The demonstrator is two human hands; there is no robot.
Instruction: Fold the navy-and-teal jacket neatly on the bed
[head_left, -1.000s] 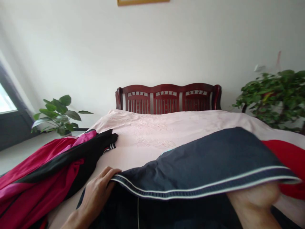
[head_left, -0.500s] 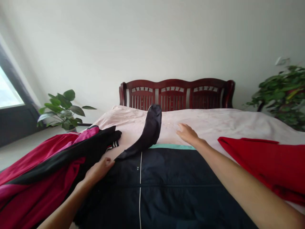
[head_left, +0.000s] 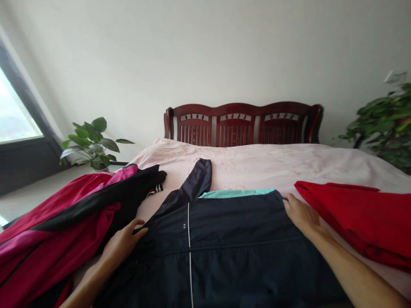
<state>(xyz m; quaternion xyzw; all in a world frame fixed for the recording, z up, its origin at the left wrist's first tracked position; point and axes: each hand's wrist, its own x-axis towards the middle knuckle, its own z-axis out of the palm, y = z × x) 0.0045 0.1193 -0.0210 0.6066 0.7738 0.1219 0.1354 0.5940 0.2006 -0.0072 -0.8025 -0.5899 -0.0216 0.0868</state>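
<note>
A dark navy jacket (head_left: 237, 256) with a white line down its front lies spread on the bed, a mint-green strip (head_left: 237, 193) along its far edge. One sleeve (head_left: 195, 182) points away from me, bent, its end resting on the pink sheet. At the jacket's left edge is my left hand (head_left: 123, 241), thumb and forefinger apart, holding nothing that I can see. My right hand (head_left: 300, 214) pinches the jacket's far right corner between thumb and fingers.
Pink and black clothes (head_left: 73, 226) are heaped to the left. Folded red cloth (head_left: 356, 218) lies on the right. Beyond the pale pink sheet (head_left: 257, 164) stands a dark wooden headboard (head_left: 244, 124). Leafy plants flank the bed, one at left (head_left: 93, 143) and one at right (head_left: 382, 124).
The raised sleeve has dropped flat onto the bed. My left hand has let go and moved back toward me. My right hand has moved right and down and taken the jacket's corner.
</note>
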